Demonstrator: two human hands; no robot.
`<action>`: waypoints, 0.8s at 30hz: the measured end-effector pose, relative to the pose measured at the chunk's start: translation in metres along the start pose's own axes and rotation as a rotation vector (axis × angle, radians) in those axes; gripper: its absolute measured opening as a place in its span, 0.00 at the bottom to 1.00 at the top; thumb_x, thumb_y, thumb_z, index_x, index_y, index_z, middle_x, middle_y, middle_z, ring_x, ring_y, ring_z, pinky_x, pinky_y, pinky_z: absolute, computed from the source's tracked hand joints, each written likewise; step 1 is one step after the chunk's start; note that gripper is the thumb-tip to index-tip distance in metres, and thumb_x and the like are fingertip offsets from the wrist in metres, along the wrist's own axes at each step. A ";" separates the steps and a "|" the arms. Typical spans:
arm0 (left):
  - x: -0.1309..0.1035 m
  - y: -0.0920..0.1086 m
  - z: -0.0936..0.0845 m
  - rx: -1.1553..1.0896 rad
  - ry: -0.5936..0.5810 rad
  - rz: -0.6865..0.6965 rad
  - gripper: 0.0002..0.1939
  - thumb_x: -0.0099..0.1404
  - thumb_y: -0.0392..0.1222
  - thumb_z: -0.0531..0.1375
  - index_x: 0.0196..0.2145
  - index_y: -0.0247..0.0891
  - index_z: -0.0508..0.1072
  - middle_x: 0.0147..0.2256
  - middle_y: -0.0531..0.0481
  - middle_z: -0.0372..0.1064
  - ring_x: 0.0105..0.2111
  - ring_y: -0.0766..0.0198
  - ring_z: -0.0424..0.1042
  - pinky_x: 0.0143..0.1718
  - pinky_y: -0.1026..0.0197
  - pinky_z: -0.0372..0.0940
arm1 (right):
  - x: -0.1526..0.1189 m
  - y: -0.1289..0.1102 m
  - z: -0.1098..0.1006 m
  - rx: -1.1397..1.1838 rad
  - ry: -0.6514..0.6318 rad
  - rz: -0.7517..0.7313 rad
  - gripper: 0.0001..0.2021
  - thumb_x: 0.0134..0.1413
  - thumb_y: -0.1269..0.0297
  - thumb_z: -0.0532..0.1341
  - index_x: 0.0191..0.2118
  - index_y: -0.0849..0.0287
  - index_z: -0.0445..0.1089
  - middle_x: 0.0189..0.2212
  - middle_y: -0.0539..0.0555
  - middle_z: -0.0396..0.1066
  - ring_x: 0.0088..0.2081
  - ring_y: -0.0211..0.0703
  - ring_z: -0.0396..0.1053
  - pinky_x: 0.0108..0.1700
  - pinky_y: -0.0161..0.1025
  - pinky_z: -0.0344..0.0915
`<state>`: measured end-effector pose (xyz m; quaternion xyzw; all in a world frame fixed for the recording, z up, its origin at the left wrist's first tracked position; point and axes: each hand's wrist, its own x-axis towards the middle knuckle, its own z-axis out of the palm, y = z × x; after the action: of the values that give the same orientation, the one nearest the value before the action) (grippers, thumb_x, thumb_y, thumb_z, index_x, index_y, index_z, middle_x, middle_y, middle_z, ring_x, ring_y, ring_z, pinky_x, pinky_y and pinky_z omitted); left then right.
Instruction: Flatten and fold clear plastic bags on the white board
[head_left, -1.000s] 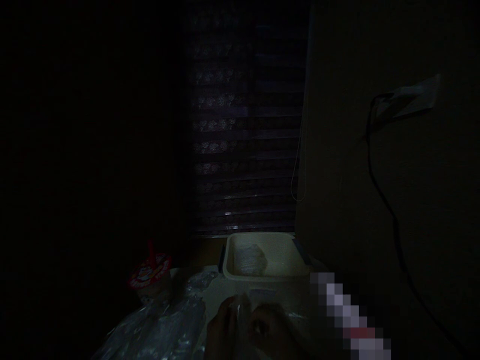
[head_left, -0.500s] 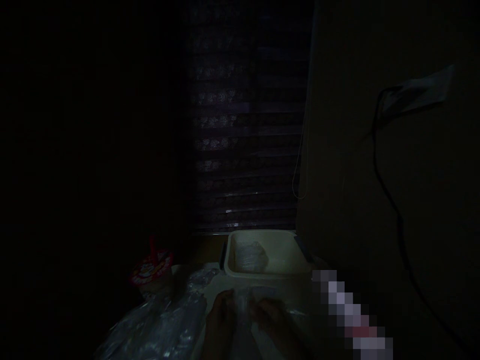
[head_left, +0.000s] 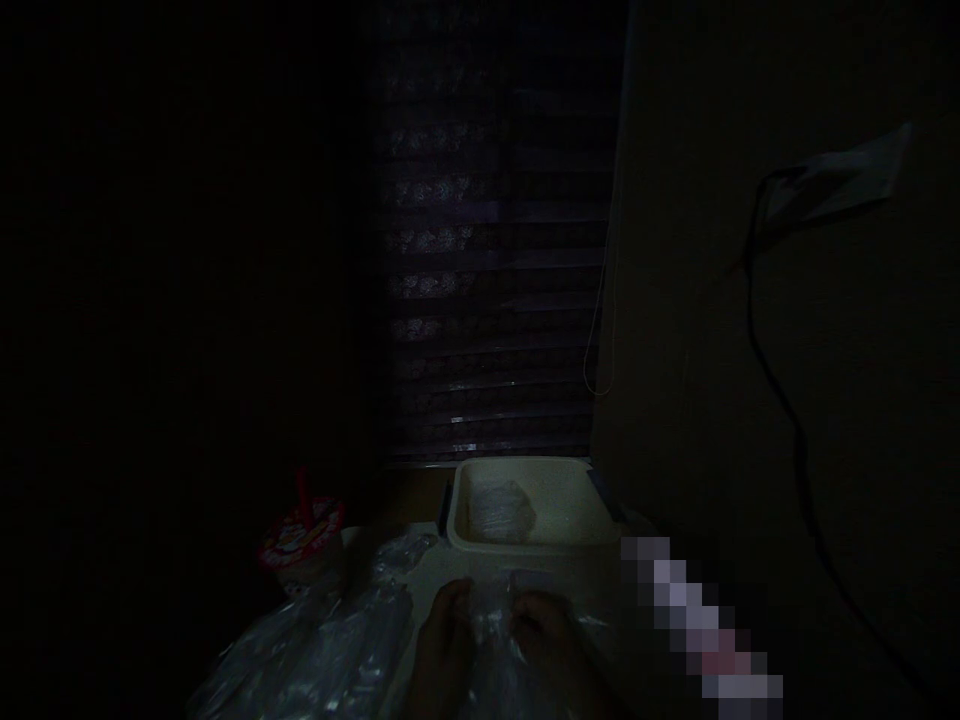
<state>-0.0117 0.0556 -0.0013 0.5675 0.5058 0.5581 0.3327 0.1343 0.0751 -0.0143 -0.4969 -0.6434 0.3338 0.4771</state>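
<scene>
In the dim light, my left hand [head_left: 446, 640] and my right hand [head_left: 546, 632] face each other at the bottom middle. Between them is a thin, crinkled clear plastic bag [head_left: 495, 620], which both hands grip by its sides with curled fingers. Its lower part spreads down towards the bottom edge of the view. Left of my left hand lies a heap of shiny clear plastic bags [head_left: 322, 650]. Just beyond my hands is a pale rectangular tub [head_left: 566, 510] with a folded clear plastic piece [head_left: 501, 510] inside. The exact finger contact is hard to see.
A lidded drink cup [head_left: 304, 540] with a red straw stands at the left behind the heap. A window blind [head_left: 487, 250] with a pull cord hangs behind the tub. On the right, a dark cable [head_left: 799, 440] runs down the wall from an outlet plate [head_left: 862, 180]. A pixelated patch covers the lower right.
My right hand has shifted slightly right, away from the left one. The plastic between them has spread wider and catches more light. The tub, cup and heap stay put.
</scene>
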 end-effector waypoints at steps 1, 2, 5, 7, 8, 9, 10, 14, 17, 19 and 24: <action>0.000 0.000 0.000 -0.013 0.008 -0.006 0.16 0.50 0.45 0.53 0.36 0.35 0.66 0.35 0.45 0.68 0.35 0.58 0.67 0.37 0.57 0.62 | 0.000 -0.001 -0.001 -0.001 0.004 0.000 0.07 0.36 0.68 0.52 0.15 0.60 0.61 0.15 0.47 0.59 0.22 0.35 0.58 0.25 0.30 0.55; 0.000 0.000 0.000 -0.027 0.017 -0.016 0.15 0.50 0.45 0.53 0.35 0.35 0.66 0.34 0.45 0.68 0.35 0.57 0.67 0.37 0.57 0.62 | 0.000 -0.002 -0.001 -0.001 0.005 0.001 0.07 0.36 0.69 0.51 0.15 0.61 0.60 0.15 0.46 0.58 0.22 0.35 0.58 0.25 0.31 0.55; 0.001 0.000 0.002 -0.069 0.049 -0.053 0.16 0.51 0.47 0.53 0.36 0.35 0.66 0.34 0.46 0.68 0.34 0.58 0.67 0.35 0.58 0.62 | 0.000 -0.004 -0.002 0.025 -0.019 0.018 0.07 0.35 0.70 0.51 0.13 0.61 0.58 0.14 0.45 0.55 0.21 0.33 0.56 0.24 0.30 0.53; 0.001 0.000 0.004 -0.068 0.077 -0.062 0.17 0.50 0.47 0.54 0.36 0.35 0.65 0.34 0.46 0.68 0.34 0.59 0.67 0.35 0.60 0.62 | 0.000 -0.005 -0.004 0.057 -0.037 0.053 0.06 0.35 0.70 0.51 0.14 0.61 0.57 0.14 0.45 0.53 0.20 0.32 0.54 0.22 0.29 0.52; 0.001 0.001 0.005 -0.057 0.081 -0.059 0.17 0.50 0.47 0.54 0.35 0.35 0.65 0.33 0.46 0.68 0.34 0.60 0.67 0.35 0.60 0.61 | 0.000 -0.006 -0.005 0.073 -0.041 0.072 0.06 0.36 0.70 0.52 0.14 0.61 0.57 0.14 0.45 0.53 0.20 0.32 0.54 0.22 0.29 0.52; 0.001 0.001 0.005 -0.040 0.075 -0.053 0.16 0.50 0.47 0.55 0.34 0.35 0.66 0.33 0.46 0.68 0.34 0.60 0.67 0.35 0.60 0.61 | -0.001 -0.006 -0.006 0.086 -0.046 0.088 0.06 0.36 0.69 0.52 0.15 0.61 0.58 0.14 0.45 0.53 0.20 0.32 0.54 0.22 0.29 0.51; 0.001 0.001 0.006 -0.022 0.053 -0.043 0.14 0.49 0.47 0.55 0.32 0.35 0.66 0.31 0.47 0.68 0.33 0.60 0.67 0.35 0.60 0.61 | -0.001 -0.007 -0.006 0.096 -0.055 0.100 0.06 0.37 0.69 0.52 0.15 0.61 0.58 0.14 0.45 0.53 0.21 0.32 0.54 0.22 0.29 0.51; 0.001 -0.007 0.008 0.015 0.002 0.034 0.11 0.46 0.45 0.58 0.28 0.36 0.66 0.27 0.48 0.67 0.30 0.60 0.66 0.32 0.60 0.62 | -0.002 -0.011 -0.007 0.138 -0.098 0.129 0.08 0.36 0.65 0.54 0.15 0.61 0.57 0.14 0.45 0.52 0.20 0.32 0.53 0.22 0.30 0.51; 0.002 -0.014 0.009 -0.004 0.077 0.115 0.14 0.44 0.44 0.59 0.31 0.37 0.67 0.33 0.45 0.66 0.35 0.58 0.66 0.36 0.58 0.61 | -0.003 -0.013 -0.006 0.180 -0.074 0.148 0.08 0.36 0.63 0.53 0.15 0.60 0.56 0.14 0.44 0.51 0.20 0.32 0.52 0.22 0.30 0.51; 0.003 -0.016 0.009 0.010 0.067 0.159 0.10 0.44 0.44 0.59 0.26 0.37 0.69 0.35 0.43 0.66 0.37 0.56 0.65 0.38 0.57 0.60 | -0.003 -0.013 -0.005 0.182 -0.074 0.144 0.08 0.35 0.63 0.53 0.15 0.60 0.56 0.14 0.45 0.51 0.20 0.32 0.52 0.22 0.30 0.50; 0.002 -0.005 0.005 0.019 0.023 0.121 0.08 0.47 0.45 0.57 0.20 0.38 0.70 0.34 0.43 0.66 0.35 0.56 0.66 0.37 0.57 0.61 | 0.000 -0.011 -0.007 0.191 -0.110 0.143 0.07 0.34 0.63 0.53 0.15 0.60 0.56 0.14 0.45 0.51 0.19 0.31 0.51 0.21 0.30 0.49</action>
<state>-0.0079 0.0604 -0.0063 0.5937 0.4798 0.5787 0.2871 0.1373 0.0717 -0.0025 -0.4749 -0.5968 0.4536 0.4612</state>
